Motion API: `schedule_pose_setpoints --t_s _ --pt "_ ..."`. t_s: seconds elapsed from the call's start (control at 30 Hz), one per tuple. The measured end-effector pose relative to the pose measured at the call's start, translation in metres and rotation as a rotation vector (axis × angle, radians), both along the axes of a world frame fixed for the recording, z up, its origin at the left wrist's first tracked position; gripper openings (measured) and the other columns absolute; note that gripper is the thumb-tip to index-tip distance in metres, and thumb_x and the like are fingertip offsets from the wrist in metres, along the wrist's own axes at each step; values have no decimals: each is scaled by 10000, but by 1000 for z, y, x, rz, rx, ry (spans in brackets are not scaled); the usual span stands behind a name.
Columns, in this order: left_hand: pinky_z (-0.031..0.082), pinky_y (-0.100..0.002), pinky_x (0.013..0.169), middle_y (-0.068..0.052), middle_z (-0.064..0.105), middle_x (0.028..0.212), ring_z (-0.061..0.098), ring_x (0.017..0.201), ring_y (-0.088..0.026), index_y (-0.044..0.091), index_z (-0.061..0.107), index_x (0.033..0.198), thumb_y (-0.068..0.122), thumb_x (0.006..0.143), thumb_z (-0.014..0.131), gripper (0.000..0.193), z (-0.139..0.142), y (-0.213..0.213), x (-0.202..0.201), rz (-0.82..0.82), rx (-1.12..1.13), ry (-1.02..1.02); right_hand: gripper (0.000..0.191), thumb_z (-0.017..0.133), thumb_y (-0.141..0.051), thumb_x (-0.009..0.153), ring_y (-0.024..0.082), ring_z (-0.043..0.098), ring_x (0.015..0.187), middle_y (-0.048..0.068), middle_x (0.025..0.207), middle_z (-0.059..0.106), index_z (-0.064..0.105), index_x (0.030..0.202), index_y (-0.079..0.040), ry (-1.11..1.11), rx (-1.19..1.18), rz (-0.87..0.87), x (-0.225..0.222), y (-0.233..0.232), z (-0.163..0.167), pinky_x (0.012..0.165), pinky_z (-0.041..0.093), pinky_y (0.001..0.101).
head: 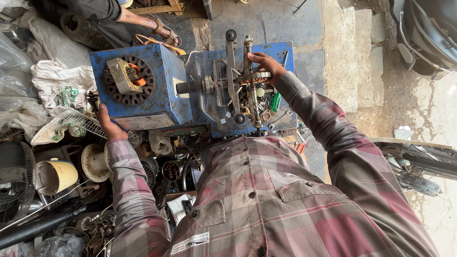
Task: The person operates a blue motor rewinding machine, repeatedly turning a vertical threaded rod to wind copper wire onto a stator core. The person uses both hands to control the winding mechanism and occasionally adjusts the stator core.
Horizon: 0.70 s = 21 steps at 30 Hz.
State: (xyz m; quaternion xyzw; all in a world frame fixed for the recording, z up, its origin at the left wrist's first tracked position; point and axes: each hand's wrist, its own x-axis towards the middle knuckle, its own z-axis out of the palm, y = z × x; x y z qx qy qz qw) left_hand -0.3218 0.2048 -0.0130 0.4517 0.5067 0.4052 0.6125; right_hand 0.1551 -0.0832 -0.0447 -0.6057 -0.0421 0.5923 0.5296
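A blue metal winding machine [162,85] stands in front of me. On top of its box lies a round motor stator [129,80] with a metal block and orange wire. My left hand [108,124] rests flat against the box's near left corner, holding nothing. My right hand [266,64] grips the metal winding former [247,78] on the machine's shaft, over the blue base plate [281,52]. A green-handled tool [275,102] lies on the plate beside several small metal parts.
Plastic bags [57,85] and a wire fan guard [76,119] lie at left. A cream spool [54,176], motor parts and scrap fill the floor below. Another person's sandalled foot [164,31] is at the top. A stone step [352,52] and a scooter [428,38] are at right.
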Motion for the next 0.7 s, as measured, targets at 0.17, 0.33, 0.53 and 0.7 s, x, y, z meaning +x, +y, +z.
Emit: schedule_pose_setpoints --t_s 0.17,0.33,0.53,0.7 --pt "412 -457 1129 -103 475 1457 457 1380 -255 74 447 1457 636 873 704 851 -2 0 -1 36 27 78 786 720 -543 876 181 697 839 169 1131 653 502 1466 -71 -50 -36 19 0 0 -1 610 642 333" --pt "511 -491 1088 -130 522 1334 558 1295 -299 60 473 1388 635 845 725 830 0 0 -1 -2 4 -22 777 726 -524 876 217 691 838 196 1131 648 504 1440 -40 -5 26 9 0 0 -2 634 647 359" --pt "505 -486 1094 -126 515 1344 551 1303 -290 58 466 1397 644 839 733 851 2 -1 1 5 3 -2 780 721 -538 874 194 679 880 181 1141 637 502 1459 -71 -46 -40 20 0 1 0 656 631 340" --pt "509 -491 1090 -128 508 1331 551 1303 -294 56 454 1389 649 830 732 861 2 -1 0 -6 -3 -6 785 723 -544 876 214 665 891 193 1163 640 507 1461 -67 -43 -21 22 0 0 1 658 626 338"
